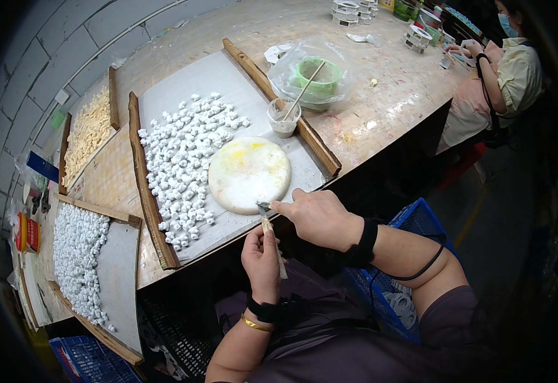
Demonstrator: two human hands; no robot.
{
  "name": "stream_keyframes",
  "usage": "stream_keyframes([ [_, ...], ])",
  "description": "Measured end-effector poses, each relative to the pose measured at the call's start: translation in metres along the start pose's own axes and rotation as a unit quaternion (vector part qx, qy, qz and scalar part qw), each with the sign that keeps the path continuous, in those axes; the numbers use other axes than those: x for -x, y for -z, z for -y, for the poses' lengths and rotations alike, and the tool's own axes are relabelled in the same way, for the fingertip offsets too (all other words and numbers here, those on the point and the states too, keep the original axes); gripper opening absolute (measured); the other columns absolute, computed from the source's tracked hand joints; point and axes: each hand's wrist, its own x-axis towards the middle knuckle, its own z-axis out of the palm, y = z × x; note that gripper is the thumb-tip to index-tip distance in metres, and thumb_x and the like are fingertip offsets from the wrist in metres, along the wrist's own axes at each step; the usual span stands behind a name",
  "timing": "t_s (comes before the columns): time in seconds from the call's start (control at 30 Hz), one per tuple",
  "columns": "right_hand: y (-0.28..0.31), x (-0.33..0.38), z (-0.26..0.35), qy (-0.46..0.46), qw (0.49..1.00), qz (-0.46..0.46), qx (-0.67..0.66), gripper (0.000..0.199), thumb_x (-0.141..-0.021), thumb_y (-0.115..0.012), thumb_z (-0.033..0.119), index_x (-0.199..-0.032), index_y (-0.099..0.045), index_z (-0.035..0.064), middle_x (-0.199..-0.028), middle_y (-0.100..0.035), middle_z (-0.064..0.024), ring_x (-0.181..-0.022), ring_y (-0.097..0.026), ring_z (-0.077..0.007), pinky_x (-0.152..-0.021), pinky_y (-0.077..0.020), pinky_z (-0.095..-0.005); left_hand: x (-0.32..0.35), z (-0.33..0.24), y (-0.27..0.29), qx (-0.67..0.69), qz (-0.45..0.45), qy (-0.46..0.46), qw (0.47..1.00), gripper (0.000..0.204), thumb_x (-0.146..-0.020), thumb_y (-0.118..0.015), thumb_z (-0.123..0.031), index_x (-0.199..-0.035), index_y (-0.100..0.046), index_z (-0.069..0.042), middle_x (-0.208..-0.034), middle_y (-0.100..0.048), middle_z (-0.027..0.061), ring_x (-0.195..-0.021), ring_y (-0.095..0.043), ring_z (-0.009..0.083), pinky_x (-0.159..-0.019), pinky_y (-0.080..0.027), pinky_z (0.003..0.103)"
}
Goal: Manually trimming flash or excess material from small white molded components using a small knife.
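Observation:
My left hand is closed around the pale, wrapped-looking handle of a slim tool with a small dark metal tip; its exact kind is unclear. The fingers of my right hand are curled together at that tip, and whatever they pinch is too small to make out. Just beyond both hands, a round whitish slab with yellow smears lies on a grey sheet. Many small white knobbly pieces are spread over the sheet to its left.
Wooden strips border the sheet. A small plastic cup holding a stick stands before a green bowl in clear plastic. More white pieces fill a left-hand board. A blue crate sits below right; a co-worker is at far right.

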Motion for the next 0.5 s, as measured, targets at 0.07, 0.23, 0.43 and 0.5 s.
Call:
stream_keyframes([
  [0.07,0.0,0.0,0.0,0.0,1.0,0.002,0.002,0.038,-0.075,-0.059,0.007,-0.113,-0.064,0.0097,-0.079,-0.059,-0.0161,-0.064,-0.063,-0.0283,-0.055,-0.0498,-0.0369,0.001,0.001,0.0,0.002,-0.002,0.001,1.0,0.019,-0.094,-0.056,-0.019,-0.104,-0.057,-0.003,-0.071,-0.054,0.0005,-0.05,-0.048,0.005,-0.041,-0.042,0.018],
  [0.23,0.0,0.001,0.002,-0.002,1.0,-0.015,0.013,0.04,-0.075,-0.06,0.007,-0.114,-0.064,0.0104,-0.079,-0.058,-0.0148,-0.063,-0.063,-0.027,-0.052,-0.0494,-0.0356,0.014,0.008,-0.001,0.009,0.021,0.008,1.0,0.019,-0.094,-0.056,-0.019,-0.104,-0.056,-0.002,-0.072,-0.055,0.0011,-0.05,-0.049,0.0054,-0.041,-0.042,0.018],
  [0.43,-0.003,0.008,-0.003,0.011,0.998,-0.06,0.029,0.04,-0.075,-0.059,0.006,-0.115,-0.063,0.0113,-0.078,-0.057,-0.0129,-0.06,-0.062,-0.0248,-0.05,-0.049,-0.0338,0.024,-0.013,-0.001,0.044,0.014,0.003,0.999,0.015,-0.096,-0.053,-0.018,-0.101,-0.055,-0.004,-0.073,-0.054,0.0004,-0.051,-0.047,0.0046,-0.044,-0.042,0.018],
  [0.5,-0.003,0.01,-0.005,0.011,0.998,-0.061,0.03,0.041,-0.075,-0.059,0.006,-0.116,-0.062,0.0114,-0.078,-0.056,-0.0125,-0.06,-0.062,-0.0245,-0.05,-0.0489,-0.0336,0.021,-0.01,0.001,0.019,-0.007,-0.054,0.998,0.014,-0.096,-0.052,-0.018,-0.1,-0.055,-0.004,-0.073,-0.053,-0.0002,-0.052,-0.047,0.0041,-0.044,-0.041,0.018],
])
